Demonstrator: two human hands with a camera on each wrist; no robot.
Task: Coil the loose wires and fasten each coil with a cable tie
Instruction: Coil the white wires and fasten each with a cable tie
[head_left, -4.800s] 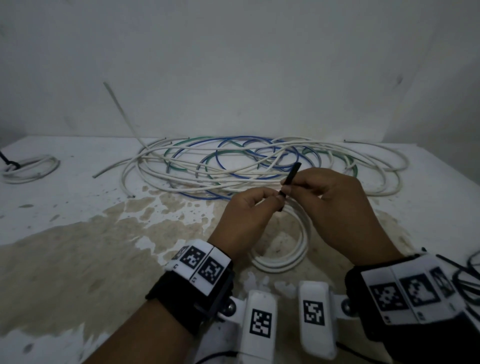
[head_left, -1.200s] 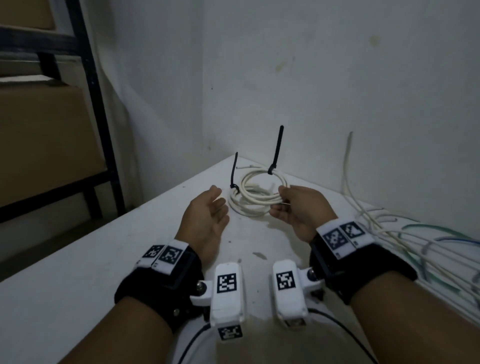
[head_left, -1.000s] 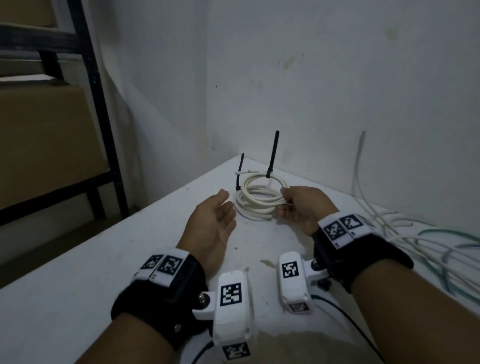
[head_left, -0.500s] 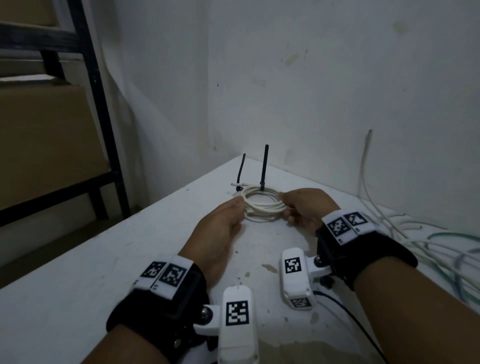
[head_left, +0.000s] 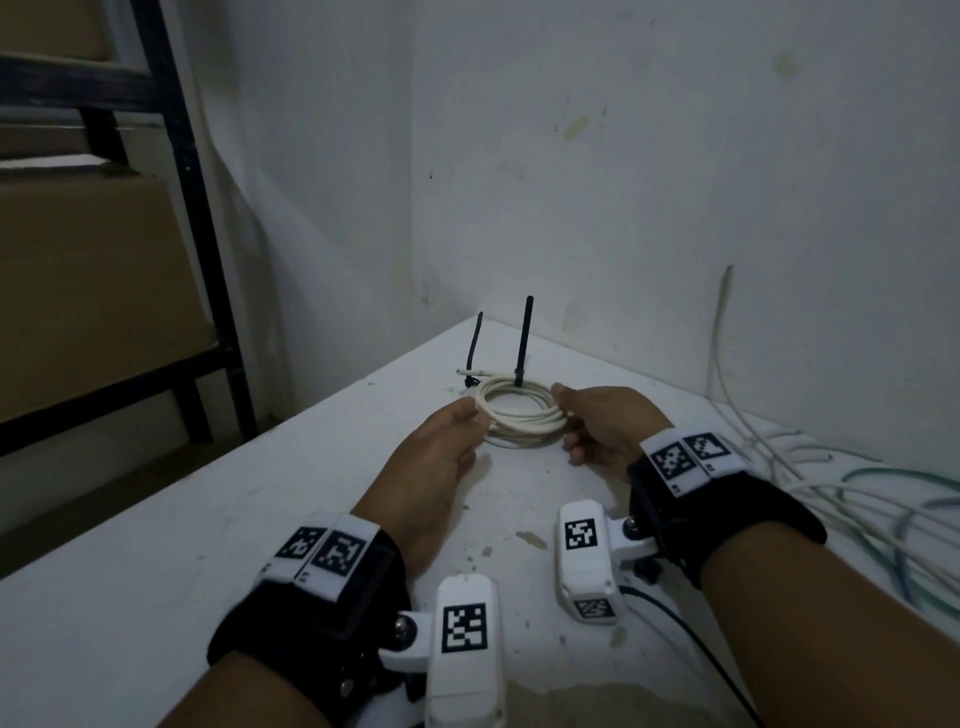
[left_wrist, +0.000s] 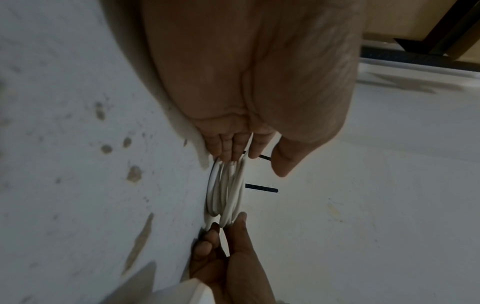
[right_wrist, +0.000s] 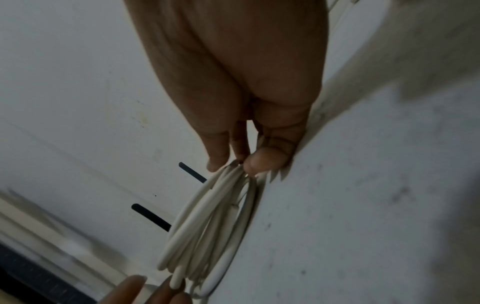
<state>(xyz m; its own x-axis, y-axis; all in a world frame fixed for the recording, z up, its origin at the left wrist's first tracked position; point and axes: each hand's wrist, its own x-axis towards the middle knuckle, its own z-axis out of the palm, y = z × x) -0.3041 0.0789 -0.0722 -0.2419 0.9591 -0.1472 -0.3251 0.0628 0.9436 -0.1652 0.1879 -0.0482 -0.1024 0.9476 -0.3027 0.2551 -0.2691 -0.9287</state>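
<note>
White bench (head_left: 156, 597) runs into the wall corner, and my coil of white wire (head_left: 522, 413) sits low over it between my hands. My left hand (head_left: 441, 457) has its fingers (left_wrist: 228, 148) around the coil's near-left rim; my right hand (head_left: 602, 431) pinches the opposite rim. Two black cable ties (head_left: 523, 343) stand up beyond my fingers. Loose wires (head_left: 831, 493) lie right of my right hand, probably untied.

Storeroom or workshop corner: bare stained walls (head_left: 623, 182), dark metal rack (head_left: 197, 218) w/ cardboard boxes (head_left: 88, 291), white worktable (head_left: 156, 571).
</note>
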